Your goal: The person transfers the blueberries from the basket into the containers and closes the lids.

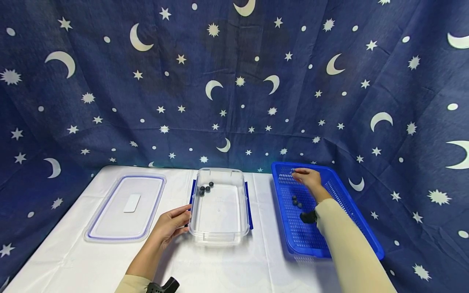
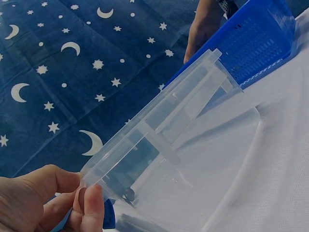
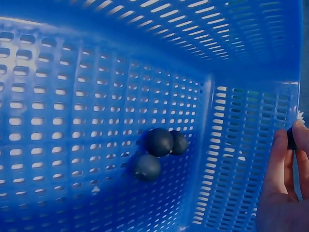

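In the head view, my left hand [image 1: 170,224] grips the left side of a clear plastic container [image 1: 219,236], thumb at the rim and fingers lower down by its blue side clip [image 2: 110,215]. Several blueberries [image 1: 207,189] lie inside the container, toward its far left corner. My right hand [image 1: 309,181] is over the far part of a blue perforated basket [image 1: 280,215]. Between its thumb and fingers it pinches a blueberry [image 3: 291,139], mostly covered in the right wrist view. Three more blueberries [image 3: 159,142] lie close together on the basket floor.
A clear lid [image 1: 110,228] with a bluish seal and a white rectangle [image 1: 132,203] lies flat at the left of the white-covered table [image 1: 234,266]. A dark blue curtain [image 1: 190,134] with moons and stars hangs behind and on both sides.
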### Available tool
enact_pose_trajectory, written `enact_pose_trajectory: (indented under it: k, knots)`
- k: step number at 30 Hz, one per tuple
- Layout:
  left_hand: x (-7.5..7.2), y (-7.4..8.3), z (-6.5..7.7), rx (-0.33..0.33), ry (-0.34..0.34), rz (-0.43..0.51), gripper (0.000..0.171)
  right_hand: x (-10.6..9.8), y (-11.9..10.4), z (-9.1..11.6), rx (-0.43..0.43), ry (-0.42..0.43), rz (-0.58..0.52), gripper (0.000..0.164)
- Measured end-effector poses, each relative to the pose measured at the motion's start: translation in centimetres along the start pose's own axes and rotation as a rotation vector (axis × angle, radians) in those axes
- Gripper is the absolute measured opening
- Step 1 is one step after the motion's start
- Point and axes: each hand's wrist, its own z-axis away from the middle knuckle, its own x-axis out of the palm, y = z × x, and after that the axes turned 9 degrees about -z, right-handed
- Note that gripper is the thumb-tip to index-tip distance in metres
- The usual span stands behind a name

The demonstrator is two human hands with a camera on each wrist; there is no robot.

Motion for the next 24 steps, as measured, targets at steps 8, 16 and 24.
enact_pose_trajectory:
  k: [8, 16, 24]
  knots:
    - [0.0, 0.0, -0.1, -0.006, -0.001, 0.011, 0.05, 0.4, -0.6, -0.4, -0.007, -0.027, -0.061, 0.043]
    - [0.0, 0.0, -0.1, -0.003, -0.004, 0.012, 0.05, 1.5, -1.3, -1.0, -0.026, -0.038, -0.125, 0.04]
    - [0.0, -0.1, -0.2, -0.004, -0.004, 0.013, 0.05, 2.6, -2.3, -1.1, -0.017, -0.039, -0.09, 0.042]
